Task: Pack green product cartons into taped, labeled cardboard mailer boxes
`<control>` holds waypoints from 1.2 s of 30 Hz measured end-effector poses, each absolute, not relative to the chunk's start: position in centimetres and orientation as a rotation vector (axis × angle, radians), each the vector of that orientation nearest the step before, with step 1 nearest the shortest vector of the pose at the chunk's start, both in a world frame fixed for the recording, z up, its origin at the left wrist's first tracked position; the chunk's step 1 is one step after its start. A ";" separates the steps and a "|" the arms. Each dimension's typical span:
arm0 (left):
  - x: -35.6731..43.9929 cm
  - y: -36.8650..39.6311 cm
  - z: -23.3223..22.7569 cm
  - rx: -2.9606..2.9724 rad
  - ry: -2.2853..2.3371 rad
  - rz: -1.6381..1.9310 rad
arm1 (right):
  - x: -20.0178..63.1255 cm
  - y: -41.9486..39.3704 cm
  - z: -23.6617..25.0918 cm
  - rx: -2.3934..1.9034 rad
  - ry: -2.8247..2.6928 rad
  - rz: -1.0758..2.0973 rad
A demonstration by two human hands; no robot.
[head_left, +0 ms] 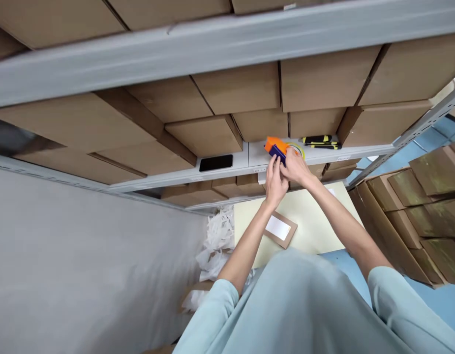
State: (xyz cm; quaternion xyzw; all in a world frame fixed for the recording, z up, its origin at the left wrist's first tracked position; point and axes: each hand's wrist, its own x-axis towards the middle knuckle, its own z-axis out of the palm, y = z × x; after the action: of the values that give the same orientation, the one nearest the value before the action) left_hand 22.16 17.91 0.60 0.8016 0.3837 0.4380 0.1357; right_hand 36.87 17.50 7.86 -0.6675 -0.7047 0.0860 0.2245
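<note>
An orange and dark blue tape dispenser point(276, 147) is held up at the edge of the grey shelf, between my two hands. My right hand point(296, 168) is closed around its near right side. From below, my left hand point(276, 183) presses its fingers against the dark blue part; the fingertips are partly hidden. Just behind my right hand shows a yellow-green ring point(300, 149), perhaps a roll of tape; I cannot tell whether it belongs to the dispenser. Several black and yellow box cutters point(320, 142) lie on the shelf to the right, and a black phone point(216, 162) lies to the left.
Brown cardboard boxes point(238, 88) fill the grey metal rack point(212, 42). Below my hands, a flat brown box with a white label point(281, 229) rests on a cream tabletop point(316, 223). White crumpled paper point(220, 231) is heaped left; a large carton point(391, 231) of boxes stands right.
</note>
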 end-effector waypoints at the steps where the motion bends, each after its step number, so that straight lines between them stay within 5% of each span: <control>1: 22.4 18.9 1.6 2.304 1.113 1.267 | 36.9 19.2 8.7 -1.841 -1.997 0.215; 8: 23.2 17.2 0.6 2.211 1.090 1.156 | 37.6 25.4 9.3 -1.929 -2.258 0.240; 15: 19.0 8.4 -11.5 2.017 1.354 0.796 | 39.9 22.1 -0.1 -1.600 -1.972 0.040; 23: 15.5 -3.0 -21.0 1.894 1.490 0.203 | 38.9 0.1 -22.3 -1.988 -1.507 1.189; 27: 15.9 -4.0 -21.6 1.946 1.456 0.148 | 37.7 -3.8 -25.1 -1.864 -1.319 1.544; 36: 16.5 -3.8 -20.8 1.951 1.473 0.085 | 36.3 3.6 -25.2 -1.409 -1.218 1.834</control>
State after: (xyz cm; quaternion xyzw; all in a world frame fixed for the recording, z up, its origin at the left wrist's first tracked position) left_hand 16.48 -3.77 -20.78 0.7499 0.5662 0.0327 0.3407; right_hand 36.33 3.64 -25.17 -0.5206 -0.4498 0.6772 0.2608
